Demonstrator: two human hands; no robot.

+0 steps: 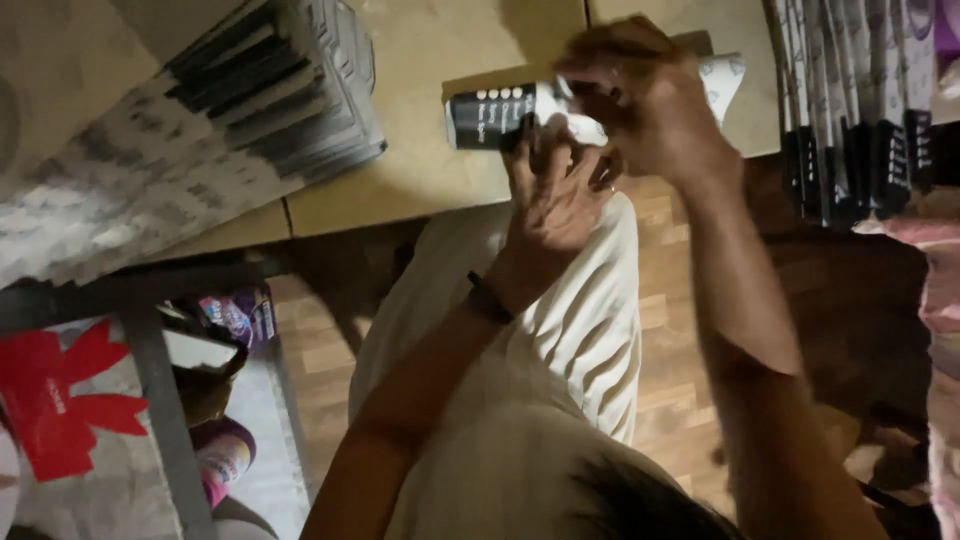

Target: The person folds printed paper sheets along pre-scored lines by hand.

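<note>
We hold small black-and-white pack (497,118) over tan board (420,170), above our lap. Left hand (552,195) clasps pack from below, fingers closed on it. Right hand (640,105) blurred at pack's white end; grip there, we cannot tell. Pack looks part-folded, flap end unfinished, by our judgement. Contents not visible. Flat stacks wait left (270,95) and right (860,110).

Left of the black-and-white carton (497,117) the cardboard surface (420,150) lies bare up to 1 slanting stack of flat cartons (200,130); right of it, a hanging row of packets (860,110) blocks passage.
</note>
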